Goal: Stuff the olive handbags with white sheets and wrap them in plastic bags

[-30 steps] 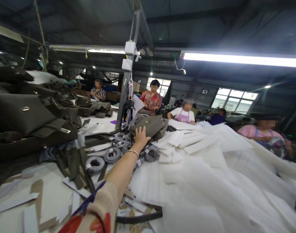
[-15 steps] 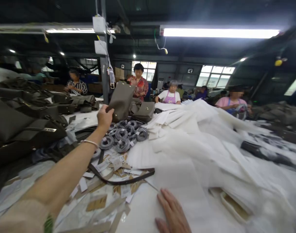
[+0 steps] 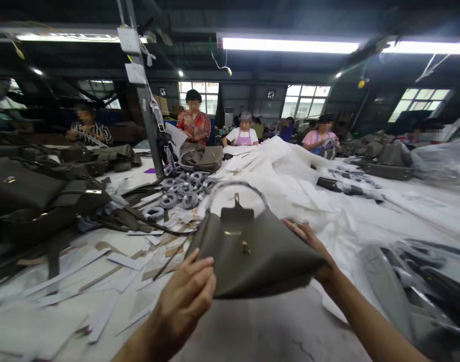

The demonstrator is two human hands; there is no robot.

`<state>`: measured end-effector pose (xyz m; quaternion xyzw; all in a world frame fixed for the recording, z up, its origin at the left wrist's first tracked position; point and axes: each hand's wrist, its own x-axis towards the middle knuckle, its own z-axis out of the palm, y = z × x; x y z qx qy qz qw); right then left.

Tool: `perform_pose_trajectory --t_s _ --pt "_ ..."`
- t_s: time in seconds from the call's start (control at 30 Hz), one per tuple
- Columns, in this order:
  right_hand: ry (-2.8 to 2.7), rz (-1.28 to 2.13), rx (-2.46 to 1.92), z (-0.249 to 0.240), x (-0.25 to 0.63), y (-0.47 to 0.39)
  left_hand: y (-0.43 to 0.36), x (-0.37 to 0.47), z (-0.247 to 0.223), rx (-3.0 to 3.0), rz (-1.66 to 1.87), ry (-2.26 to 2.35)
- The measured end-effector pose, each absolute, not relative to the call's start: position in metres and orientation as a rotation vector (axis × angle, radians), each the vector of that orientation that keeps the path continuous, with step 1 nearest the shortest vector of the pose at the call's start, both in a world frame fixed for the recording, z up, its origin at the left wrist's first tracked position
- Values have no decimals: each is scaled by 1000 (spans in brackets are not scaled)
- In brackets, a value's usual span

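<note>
A dark olive handbag (image 3: pixel 269 256) is held upright just in front of me, its flap raised and a gold clasp on its front. Its handle (image 3: pixel 240 186), wrapped in pale grey covering, arches over the top. My left hand (image 3: pixel 186 289) grips the bag's lower left side, fingers pressed together against it. My right hand (image 3: pixel 315 246) holds the right side from behind, with part of its fingers hidden by the bag. Beyond the handle lies a heap of white foam sheets (image 3: pixel 278 166).
Coiled grey straps (image 3: pixel 184 190) and scattered paper tags and strips (image 3: pixel 124 261) cover the left of the table. More olive bags (image 3: pixel 33 191) pile up at far left. A grey bag (image 3: pixel 388 291) lies at right. A metal post (image 3: pixel 149 120) stands beyond; several people work across the table.
My left hand has brought a bag from the far side close to me. My right hand has left the white sheets and now holds the bag too. The view has turned right.
</note>
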<state>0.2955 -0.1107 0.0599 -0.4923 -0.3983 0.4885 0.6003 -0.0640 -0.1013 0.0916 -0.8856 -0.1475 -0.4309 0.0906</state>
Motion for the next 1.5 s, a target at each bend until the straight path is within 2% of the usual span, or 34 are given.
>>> perform_pose_trajectory --t_s 0.1,0.2,0.33,0.47,0.6,0.67,0.77,0.87,0.93,1.07,1.2,1.27,1.4,1.5 --pt "-956 1190 -1389 41 304 -163 -133 -48 27 -2708 -1198 -422" --pt "-1077 800 -1752 28 302 -201 -149 -42 0 -2694 -1160 -554" --pt "-1517 362 -1725 51 276 -233 -155 -35 27 -2867 -787 -738" --pt "-2193 311 -1566 82 249 -228 -153 -11 49 -3014 -403 -832" --pt "-2424 325 -1590 72 247 -209 -150 7 36 -3071 -181 -967" --pt "-2474 215 -1567 53 250 -206 -148 9 24 -3058 -167 -946" --pt "-2435 -208 -1450 19 248 -211 -147 7 4 -2964 -222 -864" --pt "-2315 -583 -1348 -7 241 -220 -146 3 -20 -2755 -429 -684" --pt "-2290 -678 -1343 -14 235 -225 -145 -1 -34 -2603 -616 -573" --pt "-2320 -501 -1465 -2 226 -228 -136 -8 -48 -2540 -721 -494" --pt "-2275 171 -1686 38 217 -208 -129 -14 -44 -2608 -616 -446" --pt "-2228 387 -1739 55 212 -189 -128 -16 -43 -2626 -604 -432" --pt "-2400 483 -1777 64 207 -153 -126 -20 -41 -2657 -686 -380" --pt "-2591 519 -1593 59 211 -135 -123 -21 -37 -2624 -752 -321"
